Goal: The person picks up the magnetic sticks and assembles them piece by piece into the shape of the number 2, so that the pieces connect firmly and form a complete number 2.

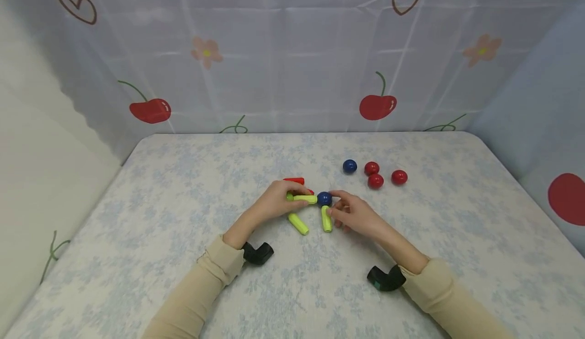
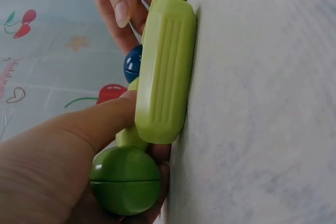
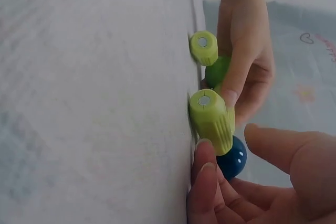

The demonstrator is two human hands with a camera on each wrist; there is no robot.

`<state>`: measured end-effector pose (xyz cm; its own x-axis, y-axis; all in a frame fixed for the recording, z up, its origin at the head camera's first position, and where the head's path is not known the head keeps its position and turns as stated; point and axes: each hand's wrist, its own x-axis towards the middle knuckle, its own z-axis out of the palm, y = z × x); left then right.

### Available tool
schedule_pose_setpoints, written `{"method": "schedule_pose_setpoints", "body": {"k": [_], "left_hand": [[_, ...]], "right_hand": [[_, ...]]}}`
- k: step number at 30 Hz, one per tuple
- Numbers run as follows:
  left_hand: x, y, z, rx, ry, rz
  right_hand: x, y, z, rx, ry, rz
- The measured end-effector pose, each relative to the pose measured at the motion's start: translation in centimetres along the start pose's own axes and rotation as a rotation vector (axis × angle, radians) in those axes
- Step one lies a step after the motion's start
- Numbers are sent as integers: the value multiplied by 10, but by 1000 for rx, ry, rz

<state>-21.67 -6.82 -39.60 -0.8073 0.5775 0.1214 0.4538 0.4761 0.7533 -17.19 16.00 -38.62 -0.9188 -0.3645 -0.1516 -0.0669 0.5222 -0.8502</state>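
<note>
My left hand (image 1: 276, 199) pinches a yellow-green magnetic building stick (image 1: 305, 199) between thumb and fingers. At its left end sits a green ball (image 2: 125, 181), and at its right end a blue ball (image 1: 324, 199). From the blue ball a second yellow-green stick (image 1: 326, 219) points toward me; its metal end disc shows in the right wrist view. My right hand (image 1: 354, 213) is at that stick and the blue ball. Its fingertips touch the stick's side, while the thumb stands off. A third yellow-green stick (image 1: 298, 224) lies on the near side, by the green ball.
Red sticks (image 1: 294, 180) lie behind my left hand, partly hidden. A loose blue ball (image 1: 349, 166) and several red balls, one at the right (image 1: 399, 177), rest farther back. The patterned tablecloth (image 1: 183, 187) meets a curtain (image 1: 292, 75) behind. Each wrist carries a black device (image 1: 386, 278).
</note>
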Motion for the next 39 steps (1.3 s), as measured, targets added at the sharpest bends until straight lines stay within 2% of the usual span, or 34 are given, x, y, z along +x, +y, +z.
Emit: {"method": "schedule_pose_setpoints", "body": {"k": [6, 8, 12, 14, 19, 22, 29, 33, 36, 39], "left_hand": [[1, -2, 1, 72, -98, 25], [1, -3, 1, 107, -114, 34], [1, -3, 1, 186, -146, 44], [2, -2, 2, 223, -175, 60], [2, 1, 0, 271, -223, 86], [2, 3, -1, 280, -223, 88], [4, 0, -1, 250, -235, 92], [5, -2, 0, 231, -247, 118], [6, -2, 2, 220, -255, 143], [7, -1, 2, 213, -250, 168]], "right_hand": [[8, -1, -4, -62, 41, -18], [13, 0, -9, -120, 97, -42], [28, 2, -24, -226, 294, -105], [37, 5, -30, -264, 365, -120], [59, 8, -37, -330, 418, -101], [71, 6, -40, -364, 417, -69], [106, -3, -52, -459, 336, -14], [134, -8, -60, -550, 255, -6], [147, -10, -61, -593, 202, 2], [151, -10, -58, -582, 233, 8]]}}
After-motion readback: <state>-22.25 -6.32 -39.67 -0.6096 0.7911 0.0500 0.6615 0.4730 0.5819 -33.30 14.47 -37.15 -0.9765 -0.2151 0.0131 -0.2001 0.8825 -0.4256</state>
